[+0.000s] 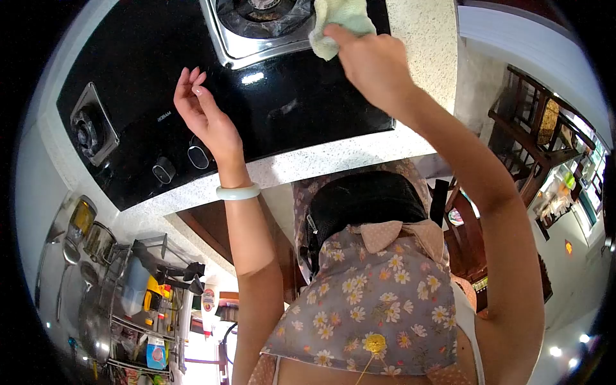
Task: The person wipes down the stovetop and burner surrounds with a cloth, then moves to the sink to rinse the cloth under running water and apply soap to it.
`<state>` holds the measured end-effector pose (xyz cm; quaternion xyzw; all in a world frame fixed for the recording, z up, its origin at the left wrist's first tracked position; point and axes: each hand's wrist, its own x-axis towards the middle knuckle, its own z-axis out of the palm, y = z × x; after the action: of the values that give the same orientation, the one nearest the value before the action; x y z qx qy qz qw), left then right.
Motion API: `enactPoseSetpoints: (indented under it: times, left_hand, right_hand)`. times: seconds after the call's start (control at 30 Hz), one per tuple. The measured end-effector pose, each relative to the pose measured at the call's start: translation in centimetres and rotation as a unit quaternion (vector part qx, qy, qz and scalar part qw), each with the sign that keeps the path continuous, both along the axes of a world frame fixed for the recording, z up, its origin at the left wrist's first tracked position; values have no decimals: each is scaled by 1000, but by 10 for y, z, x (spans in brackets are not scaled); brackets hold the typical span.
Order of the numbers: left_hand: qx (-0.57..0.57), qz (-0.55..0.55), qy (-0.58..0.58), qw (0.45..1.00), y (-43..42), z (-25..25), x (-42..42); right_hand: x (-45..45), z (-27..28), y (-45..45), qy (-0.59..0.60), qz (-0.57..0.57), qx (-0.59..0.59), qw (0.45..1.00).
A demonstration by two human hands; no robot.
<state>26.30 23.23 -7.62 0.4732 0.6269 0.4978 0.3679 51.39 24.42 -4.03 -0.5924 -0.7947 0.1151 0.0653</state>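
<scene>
My right hand [378, 67] grips a pale yellow-green cloth [343, 25] at the right side of the black glass gas cooktop [289, 106]. The cloth lies against the metal tray [234, 54] round the large burner [263, 16]. Part of the cloth is hidden by my fingers. Over the cooktop's front half hangs my left hand [205, 115], its fingers loosely curled and apart, with nothing in it. Just below that hand are two control knobs, one nearer [199, 154] and one further left [163, 171]. A pale bangle [238, 192] circles my left wrist.
A second burner [90, 128] sits at the cooktop's left. The speckled counter edge [276, 168] runs along the front. At lower left stand a wire rack [141, 330] of bottles and packets and hanging ladles [70, 251]. Dark wooden furniture [532, 147] is at the right.
</scene>
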Motion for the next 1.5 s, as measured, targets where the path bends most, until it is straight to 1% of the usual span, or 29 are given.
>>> enactPoseSetpoints:
  times: [0.07, 0.1, 0.17, 0.3, 0.37, 0.43, 0.5, 0.57, 0.6, 0.63, 0.7, 0.77, 0.83, 0.9, 0.93, 0.97, 1.03, 1.1, 1.17, 1.2, 1.23, 1.33, 1.43, 1.47, 1.5]
  left_hand:
    - [-5, -3, -9, 1000, 0, 2, 0]
    - [-7, -3, -13, 1000, -1, 3, 1]
    - [-10, -4, 0, 1000, -1, 4, 0]
    - [-10, -6, 9, 1000, 0, 5, 2]
    - [-12, -9, 13, 1000, 0, 6, 1]
    - [-3, -14, 9, 1000, -2, 4, 0]
    - [7, -22, 16, 1000, -2, 2, 0]
    - [8, -22, 0, 1000, -2, 0, -1]
    - [7, -22, -1, 1000, -2, 0, -1]
    - [7, -25, -3, 1000, -1, 0, -1]
    - [5, -28, 12, 1000, -2, 2, -2]
    - [4, -32, 9, 999, -2, 2, -2]
    - [4, -26, -9, 1000, -1, 1, -4]
    - [4, -24, -8, 1000, -2, 1, -1]
    - [4, -25, -8, 1000, -2, 1, -1]
    - [7, -27, -9, 1000, -1, 0, -2]
    - [11, -29, -9, 999, -1, -2, -4]
    - [6, -25, -2, 1000, -1, -1, -4]
    - [6, -29, 1, 1000, 0, 0, -4]
    - [9, -31, 2, 999, 0, 0, -4]
    - [11, -31, 3, 999, -1, -1, -4]
    - [10, -25, -6, 1000, -2, -2, -3]
    - [16, -34, -3, 999, -2, -2, -5]
    - [12, -34, -5, 999, -1, -2, -5]
    - [8, -34, -6, 999, -1, -1, -5]
  right_hand:
    - [-17, -8, -1, 12, -11, 27, 1000]
    - [-30, -10, -3, 44, -28, 6, 999]
    - [-53, -7, -3, -38, -41, 2, 998]
    - [-42, -5, -5, -14, -37, -35, 999]
    - [-17, -8, -5, -78, -45, -55, 994]
    - [2, -8, -6, -13, -34, 32, 999]
    - [-21, -13, -10, -31, -88, -31, 995]
    - [-49, -17, -10, 4, -80, -29, 996]
    - [-65, -14, -10, 25, -94, -32, 995]
    - [-72, -16, -13, 37, -82, 21, 996]
    - [-74, -14, -13, 6, -70, 17, 997]
    - [-49, -17, -13, -56, -42, -84, 994]
    - [-15, -16, -14, -26, -76, -11, 997]
    - [-11, -17, -19, -17, -87, 18, 996]
    - [-26, -18, -18, -37, -107, 3, 994]
    - [-39, -17, -16, -15, -100, -24, 995]
    - [-71, -18, -14, -5, -106, 6, 994]
    - [-67, -22, -18, 37, -101, 3, 994]
    - [-46, -16, -16, 0, -95, -5, 995]
    - [-34, -19, -15, 4, -108, 5, 994]
    - [-24, -19, -17, 20, -112, 39, 993]
    - [-40, -20, -21, 19, -160, 40, 986]
    - [-76, -22, -21, 36, -150, -8, 988]
    - [-84, -22, -22, 60, -145, 17, 987]
    - [-91, -24, -23, 72, -147, 7, 986]
